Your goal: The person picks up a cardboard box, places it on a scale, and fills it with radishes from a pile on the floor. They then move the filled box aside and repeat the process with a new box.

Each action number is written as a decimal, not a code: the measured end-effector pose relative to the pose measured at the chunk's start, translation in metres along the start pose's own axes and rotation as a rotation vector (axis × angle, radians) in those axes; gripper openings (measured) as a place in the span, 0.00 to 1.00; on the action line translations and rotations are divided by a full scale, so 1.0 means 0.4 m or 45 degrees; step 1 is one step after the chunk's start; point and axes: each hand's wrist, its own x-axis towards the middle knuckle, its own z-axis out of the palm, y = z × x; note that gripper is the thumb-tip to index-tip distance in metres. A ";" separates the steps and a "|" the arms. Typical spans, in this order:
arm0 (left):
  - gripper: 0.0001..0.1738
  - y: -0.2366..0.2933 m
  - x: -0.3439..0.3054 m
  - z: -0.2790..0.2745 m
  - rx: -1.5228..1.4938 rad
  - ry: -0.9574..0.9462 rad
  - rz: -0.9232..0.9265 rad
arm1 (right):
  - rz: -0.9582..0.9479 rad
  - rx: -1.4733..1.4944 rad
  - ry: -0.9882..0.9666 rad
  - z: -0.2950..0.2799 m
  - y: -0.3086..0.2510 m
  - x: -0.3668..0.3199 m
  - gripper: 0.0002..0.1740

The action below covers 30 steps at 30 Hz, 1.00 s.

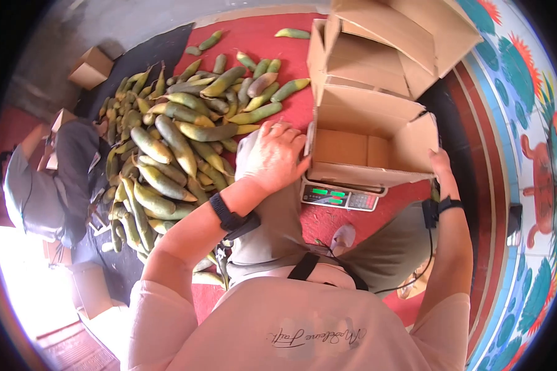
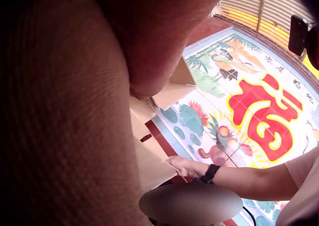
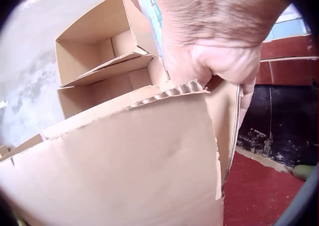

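Note:
An open-topped cardboard box with a bare bottom sits on a digital scale whose green displays are lit. My right hand grips the box's right near corner; in the right wrist view its fingers curl over the torn cardboard edge. At the box's left side is my left hand, back upward above the left knee, its thumb right at the edge and its fingertips partly hidden. Left of that hand lies a big heap of large, long green-yellow cucumbers.
More open cardboard boxes stand behind the box on the scale. Several loose cucumbers lie on the red floor. Another person sits at the far left, past the heap. A painted tile wall runs along the right.

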 end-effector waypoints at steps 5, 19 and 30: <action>0.19 -0.001 -0.003 0.004 -0.064 0.016 -0.012 | -0.062 0.169 0.010 0.017 0.085 0.010 0.20; 0.18 -0.005 -0.022 0.032 -0.096 0.162 -0.003 | -0.073 -0.088 0.148 -0.119 -0.047 -0.243 0.07; 0.17 -0.133 -0.162 -0.042 -0.085 0.424 -0.355 | -0.148 -0.101 0.432 -0.125 -0.044 -0.374 0.17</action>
